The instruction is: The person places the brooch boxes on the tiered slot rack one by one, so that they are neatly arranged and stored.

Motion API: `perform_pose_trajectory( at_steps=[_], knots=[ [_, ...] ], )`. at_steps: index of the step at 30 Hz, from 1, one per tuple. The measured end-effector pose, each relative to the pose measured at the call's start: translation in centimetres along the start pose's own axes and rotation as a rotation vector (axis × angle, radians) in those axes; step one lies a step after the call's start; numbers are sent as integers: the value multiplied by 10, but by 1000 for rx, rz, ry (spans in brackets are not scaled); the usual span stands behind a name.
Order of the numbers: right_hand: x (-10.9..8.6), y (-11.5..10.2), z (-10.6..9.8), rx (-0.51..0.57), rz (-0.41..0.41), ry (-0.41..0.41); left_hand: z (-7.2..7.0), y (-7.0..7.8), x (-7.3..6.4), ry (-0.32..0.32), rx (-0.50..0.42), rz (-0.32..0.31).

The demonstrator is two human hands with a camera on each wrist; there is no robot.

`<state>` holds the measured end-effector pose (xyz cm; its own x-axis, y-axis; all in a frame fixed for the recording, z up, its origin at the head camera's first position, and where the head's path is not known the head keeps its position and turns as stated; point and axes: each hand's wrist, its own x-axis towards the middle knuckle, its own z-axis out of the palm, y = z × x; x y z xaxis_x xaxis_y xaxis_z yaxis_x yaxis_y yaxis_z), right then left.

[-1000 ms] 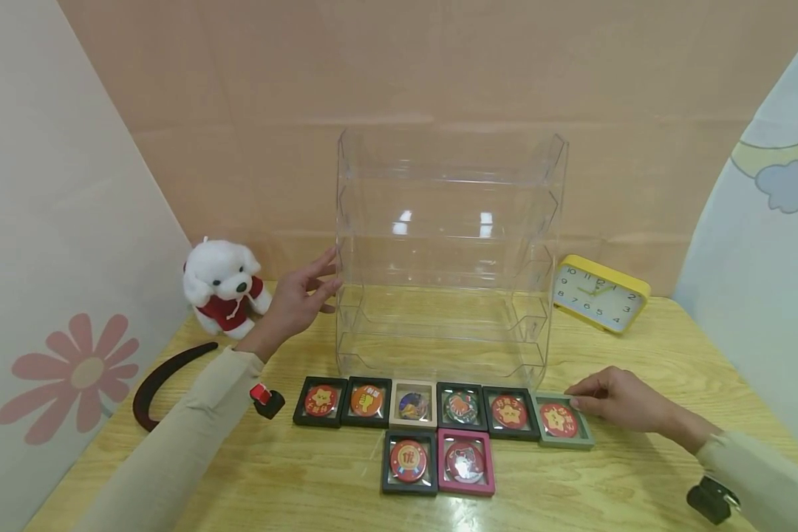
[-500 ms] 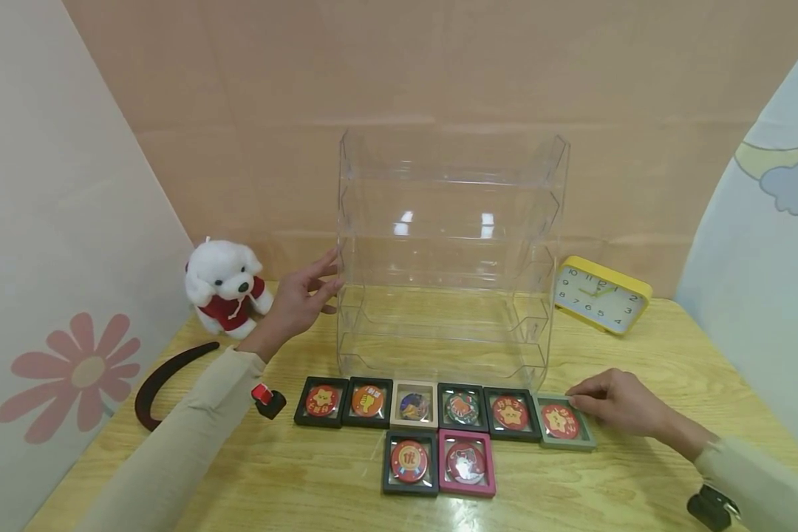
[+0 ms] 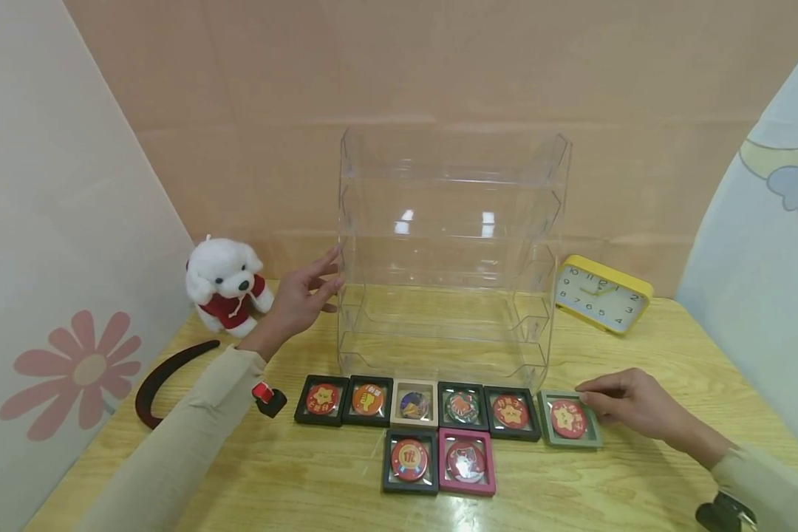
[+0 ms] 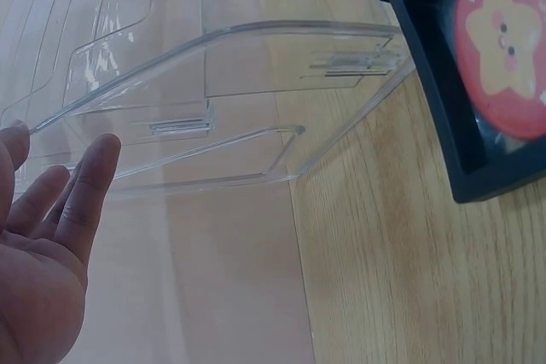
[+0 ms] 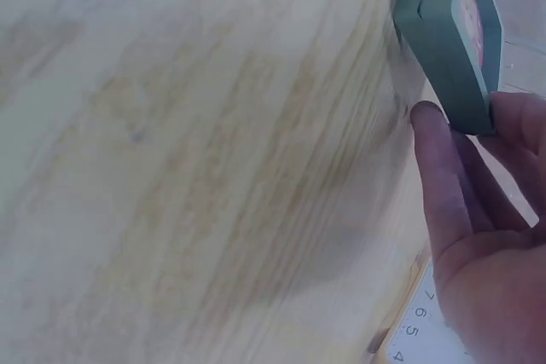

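Observation:
A clear acrylic tiered rack (image 3: 439, 258) stands upright in the middle of the table. Against its left side rest the fingers of my left hand (image 3: 299, 299), fairly straight and spread; the left wrist view shows the hand (image 4: 51, 270) beside the rack's edge. With thumb and fingers my right hand (image 3: 641, 406) pinches the upper right corner of a sage green framed badge (image 3: 570, 419). In the right wrist view the green frame (image 5: 444, 49) is tilted, the thumb on its face and fingertips at its back. Left of it lies a black framed star badge (image 3: 512, 414).
More framed badges lie before the rack, including a beige one (image 3: 414, 404) and a pink one (image 3: 467, 462) in the nearer row. A yellow clock (image 3: 604, 294) stands at right. A white plush dog (image 3: 226, 284) and a dark curved band (image 3: 166, 380) are at left.
The green framed badge has shifted slightly right, away from the black one beside it, with my right hand moving along. My left hand stays at the rack's side.

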<state>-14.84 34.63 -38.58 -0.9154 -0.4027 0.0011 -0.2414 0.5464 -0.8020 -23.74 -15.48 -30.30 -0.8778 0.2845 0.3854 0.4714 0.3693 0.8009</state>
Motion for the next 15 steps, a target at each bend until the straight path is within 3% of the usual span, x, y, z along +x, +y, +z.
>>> perform_pose_trajectory(
  at_steps=[4,15],
  knots=[
    [-4,1,-3,85,30,2,1,0,-1,3,-4,10],
    [-4,-26,-29,9,-125,96,2,0,-1,9,6,2]
  ],
)
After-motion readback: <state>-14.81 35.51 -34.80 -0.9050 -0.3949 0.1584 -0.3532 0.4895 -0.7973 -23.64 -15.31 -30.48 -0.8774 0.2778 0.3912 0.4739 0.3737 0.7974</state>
